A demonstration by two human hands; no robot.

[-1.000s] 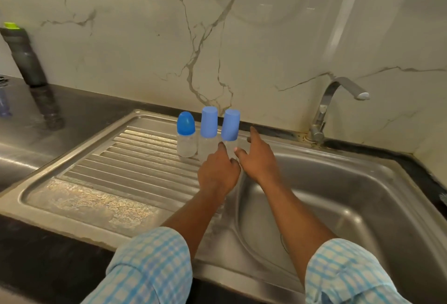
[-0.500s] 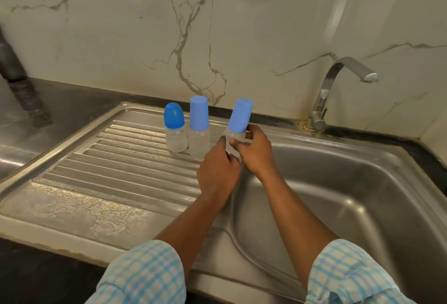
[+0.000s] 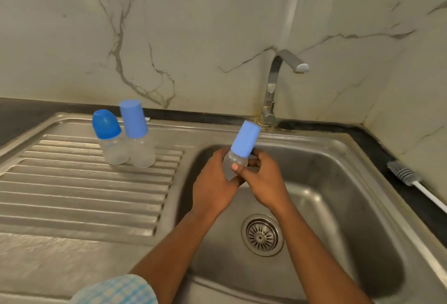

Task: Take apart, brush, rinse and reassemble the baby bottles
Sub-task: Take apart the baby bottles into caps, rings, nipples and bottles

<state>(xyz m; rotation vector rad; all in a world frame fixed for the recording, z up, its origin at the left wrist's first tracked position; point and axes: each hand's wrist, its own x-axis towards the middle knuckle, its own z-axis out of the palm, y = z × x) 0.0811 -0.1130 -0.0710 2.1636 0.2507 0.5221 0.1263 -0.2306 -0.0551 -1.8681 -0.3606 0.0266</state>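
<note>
Left hand [image 3: 212, 192] and right hand [image 3: 264, 182] both clasp one tilted bottle [image 3: 243, 145] over the sink [image 3: 338, 182]. Two more, a domed-cap bottle [image 3: 110, 136] and a flat-cap bottle [image 3: 136, 132], stand touching at the back edge of the drainboard [image 3: 84, 190]. One brush [image 3: 404, 174] lies beyond the sink's right rim.

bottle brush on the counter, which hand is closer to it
Right. The right hand grips the bottle over the sink, with the brush off to its right; the left hand holds the same bottle from the other side, farther off.

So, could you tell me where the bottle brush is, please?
Head view, far right: the bottle brush lies on the dark counter beside the sink's right rim.
</note>
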